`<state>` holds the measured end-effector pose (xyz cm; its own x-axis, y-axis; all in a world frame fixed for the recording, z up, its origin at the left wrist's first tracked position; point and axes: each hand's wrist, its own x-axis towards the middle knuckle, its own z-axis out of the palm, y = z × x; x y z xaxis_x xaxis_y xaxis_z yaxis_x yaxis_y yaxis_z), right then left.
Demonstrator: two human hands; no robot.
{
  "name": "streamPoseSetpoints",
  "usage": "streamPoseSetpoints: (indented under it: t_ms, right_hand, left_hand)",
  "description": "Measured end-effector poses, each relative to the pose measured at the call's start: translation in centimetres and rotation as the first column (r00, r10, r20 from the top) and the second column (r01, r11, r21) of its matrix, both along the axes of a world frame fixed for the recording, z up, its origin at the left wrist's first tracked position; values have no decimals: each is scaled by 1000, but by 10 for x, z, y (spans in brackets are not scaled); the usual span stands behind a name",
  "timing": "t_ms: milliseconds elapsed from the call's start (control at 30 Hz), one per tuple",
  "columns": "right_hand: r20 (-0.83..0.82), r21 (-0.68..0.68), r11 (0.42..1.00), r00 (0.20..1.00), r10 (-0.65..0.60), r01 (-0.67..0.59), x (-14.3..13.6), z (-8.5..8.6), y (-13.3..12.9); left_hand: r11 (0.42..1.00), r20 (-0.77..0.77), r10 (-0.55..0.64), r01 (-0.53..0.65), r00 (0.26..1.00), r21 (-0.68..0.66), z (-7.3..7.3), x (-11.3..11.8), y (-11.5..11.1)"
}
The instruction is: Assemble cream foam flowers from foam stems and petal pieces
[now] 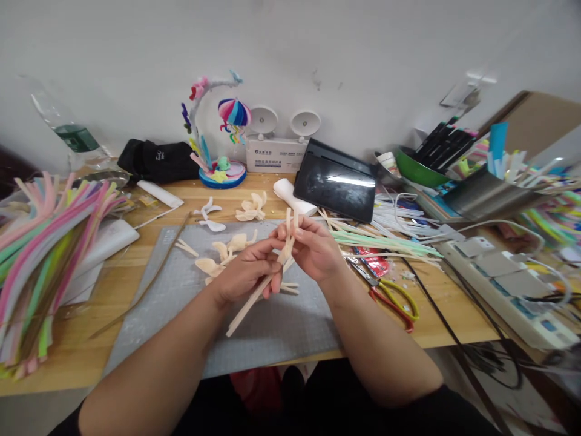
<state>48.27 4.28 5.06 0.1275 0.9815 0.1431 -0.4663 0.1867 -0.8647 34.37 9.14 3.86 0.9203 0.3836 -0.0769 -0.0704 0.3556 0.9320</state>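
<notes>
Cream fuzzy stems (247, 307) are pinched between my two hands above the grey cutting mat (158, 315). My left hand (249, 266) holds them near the middle, and their long ends slant down to the lower left. The fingers of my right hand (315, 245) close on the upper part, where short ends stick up. Just left of my left hand, several cream leaf-like shapes (211, 266) lie on the mat. A few more cream stem ends (290, 289) show beneath my hands. The exact crossing of the stems is partly hidden by my fingers.
Bundled coloured stems (54, 254) lie at the left. Behind are a finished colourful ornament (222, 172), a black tablet-like device (336, 184) and cream flower-like pieces (252, 207). At the right are pliers (394, 300), green stems (385, 242) and a white power strip (503, 290).
</notes>
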Motion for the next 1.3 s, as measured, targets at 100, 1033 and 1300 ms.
streamPoseSetpoints:
  t_ms: [100,1033,1300]
  right_hand:
    - [69,18,991,988,-137,136,-1,-2,2]
    - [778,241,949,544,-315,205,28,-4,7]
    - [957,-245,934,-219,190,-261,30,-25,14]
  left_hand:
    - [996,-72,76,-72,994,51,2,1,0]
    - [832,-13,526,-511,850,216,-4,10,10]
    - [774,32,632,-632,775,30,-3,4,23]
